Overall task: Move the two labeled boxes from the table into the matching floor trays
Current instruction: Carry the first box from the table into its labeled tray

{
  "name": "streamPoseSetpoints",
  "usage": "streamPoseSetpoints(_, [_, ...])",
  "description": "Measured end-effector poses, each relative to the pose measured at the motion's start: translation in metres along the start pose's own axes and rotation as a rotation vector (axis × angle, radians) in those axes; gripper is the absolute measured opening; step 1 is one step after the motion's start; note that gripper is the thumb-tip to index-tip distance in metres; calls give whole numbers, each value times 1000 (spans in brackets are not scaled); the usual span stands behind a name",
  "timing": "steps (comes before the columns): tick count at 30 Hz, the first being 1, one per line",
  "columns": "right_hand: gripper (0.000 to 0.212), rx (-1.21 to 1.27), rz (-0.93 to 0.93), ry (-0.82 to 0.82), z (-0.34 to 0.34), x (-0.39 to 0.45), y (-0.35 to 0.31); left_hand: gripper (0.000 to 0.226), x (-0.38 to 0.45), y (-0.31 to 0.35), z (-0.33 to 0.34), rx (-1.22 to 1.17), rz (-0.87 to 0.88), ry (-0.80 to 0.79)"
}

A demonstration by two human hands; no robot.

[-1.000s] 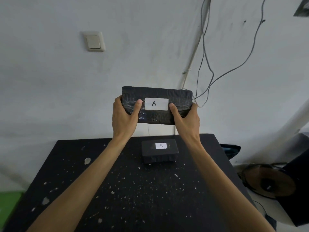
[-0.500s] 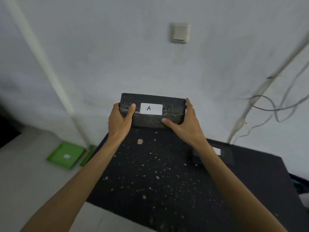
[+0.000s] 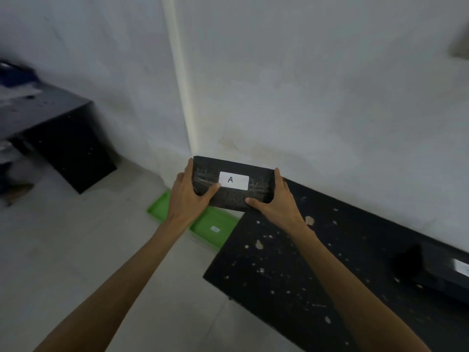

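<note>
Both hands, left hand (image 3: 186,196) and right hand (image 3: 275,204), clamp box A (image 3: 234,182) at its ends; green trays (image 3: 215,228) lie below, about seven o'clock, nearer the left hand; their labels are probably unreadable.

Head-worn view, forward-down, close

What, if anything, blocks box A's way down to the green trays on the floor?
Nothing visible. Box A, held by the left hand and right hand, is above the green trays, which lie beside the table corner.
</note>
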State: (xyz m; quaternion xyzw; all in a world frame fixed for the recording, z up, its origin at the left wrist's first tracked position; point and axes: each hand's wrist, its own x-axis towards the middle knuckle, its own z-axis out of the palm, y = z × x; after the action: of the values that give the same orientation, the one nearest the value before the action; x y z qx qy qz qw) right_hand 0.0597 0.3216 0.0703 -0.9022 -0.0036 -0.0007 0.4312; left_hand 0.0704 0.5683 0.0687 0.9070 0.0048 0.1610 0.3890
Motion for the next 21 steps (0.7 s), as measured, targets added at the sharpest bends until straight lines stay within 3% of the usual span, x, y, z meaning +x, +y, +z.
streamPoseSetpoints(4, [118, 8, 5, -8, 56, 25, -25, 100, 19, -58, -25, 77, 65, -56])
streamPoseSetpoints(13, [98, -43, 16, -25, 150, 112, -43, 96, 92, -164, -29, 168, -42, -199])
streamPoseSetpoints(21, [97, -30, 160, -34, 240, 241, -3, 98, 213, -259, 28, 86, -92, -353])
